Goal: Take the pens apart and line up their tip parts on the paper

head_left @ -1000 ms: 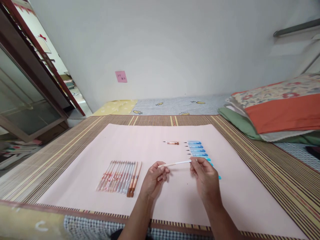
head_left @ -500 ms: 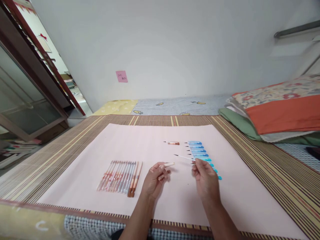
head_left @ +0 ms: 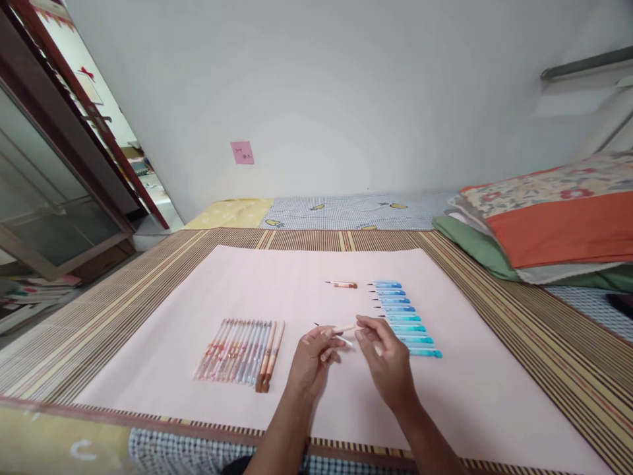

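Note:
My left hand [head_left: 314, 356] is closed around a pale pen barrel [head_left: 343, 328] and a thin white refill [head_left: 347, 342]. The refill's dark tip pokes out left of the fingers. A short brownish pen part [head_left: 326, 355] also sits in that hand, partly covered. My right hand [head_left: 386, 359] pinches at the barrel's right end with thumb and forefinger, which partly hide it. Just beyond the right hand lies a column of blue and turquoise pen parts [head_left: 410, 328] with dark-tipped refills. Farther back rests a brown pen part [head_left: 345, 285] beside another refill [head_left: 336, 282].
Left of my hands, several clear-capped pens [head_left: 232, 349] lie side by side, with two brown-ended pens [head_left: 270, 359] at their right. All are on a pink sheet [head_left: 163, 343] over a striped mat [head_left: 148, 290]. Folded bedding [head_left: 558, 218] is stacked at right, near the wall [head_left: 346, 99].
The white refill has passed from my right hand to my left hand. My right hand has moved left, away from the blue parts, to the end of the pale barrel.

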Demonstrator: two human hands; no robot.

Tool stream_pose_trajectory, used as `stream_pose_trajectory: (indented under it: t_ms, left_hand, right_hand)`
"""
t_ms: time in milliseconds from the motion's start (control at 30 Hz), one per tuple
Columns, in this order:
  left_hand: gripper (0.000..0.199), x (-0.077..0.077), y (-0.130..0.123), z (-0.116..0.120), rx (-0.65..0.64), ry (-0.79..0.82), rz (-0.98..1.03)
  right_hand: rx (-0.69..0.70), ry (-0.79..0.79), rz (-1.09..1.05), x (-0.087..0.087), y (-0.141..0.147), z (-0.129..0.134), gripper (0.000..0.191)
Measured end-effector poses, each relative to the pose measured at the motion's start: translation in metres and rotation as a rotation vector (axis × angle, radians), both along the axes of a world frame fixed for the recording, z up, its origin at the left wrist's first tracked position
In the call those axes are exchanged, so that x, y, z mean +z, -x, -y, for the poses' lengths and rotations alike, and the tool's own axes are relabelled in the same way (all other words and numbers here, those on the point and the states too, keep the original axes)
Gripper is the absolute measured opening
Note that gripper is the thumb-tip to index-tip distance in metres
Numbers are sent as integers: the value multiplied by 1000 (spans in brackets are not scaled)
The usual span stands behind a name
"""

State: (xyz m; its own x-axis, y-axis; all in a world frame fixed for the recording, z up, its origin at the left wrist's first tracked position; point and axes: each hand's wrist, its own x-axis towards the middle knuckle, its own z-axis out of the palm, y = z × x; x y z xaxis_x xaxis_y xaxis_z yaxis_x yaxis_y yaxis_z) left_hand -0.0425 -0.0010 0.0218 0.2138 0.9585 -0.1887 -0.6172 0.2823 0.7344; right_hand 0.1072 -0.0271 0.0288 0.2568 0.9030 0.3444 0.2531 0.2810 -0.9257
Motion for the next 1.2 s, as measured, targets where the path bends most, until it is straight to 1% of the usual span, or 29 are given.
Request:
stream_pose_trajectory:
  t_ms: [67,133,167,233,300,433,567,667,767,833,933,1033,1100,1200]
  left_hand:
    - [34,1,-1,1,-16,-19,-51]
    - [34,3,-3,2,-27,-38,-89]
    - [35,3,-4,2,-32,-46,-102]
    - [36,3,-5,3,-33,-58,-122]
    - [37,3,-5,3,-30,-61,-144]
    - [37,0,-5,2,0,-63,-170]
    - [38,-1,-6,0,41,-68,-172]
    - [39,-1,-5,-1,76,-41,-150]
    - [42,0,-3,-2,119,18,-108]
    - [44,-1,-2,-2,125,53,-77]
    - [44,-3,-2,-3,118,77,-52]
    - [44,-6,-3,-3,113,77,-44]
    - [43,-7,-4,-4,108,73,-43]
    - [40,-9,-4,-5,122,71,-66]
  right_hand:
    - [-9,-152,199,10,-9,-1,24]
    - [53,-262,420,21,-16,-3,20]
    - [97,-285,527,25,-18,-4,20]
    - [168,-290,719,31,-21,-6,22]
    - [195,-274,876,33,-23,-8,25]
    - [230,-213,1073,32,-24,-11,26]
    - [241,-177,1128,29,-23,-19,24]
    - [241,-157,1123,30,-24,-32,20]
    - [212,-107,1093,30,-30,-56,18]
    - [168,-33,1090,28,-35,-77,17]
    - [115,119,1109,20,-40,-108,15]
    - [89,194,1098,11,-39,-130,16]
    - [91,199,1080,5,-36,-136,17]
    - [120,199,1045,0,-31,-134,15]
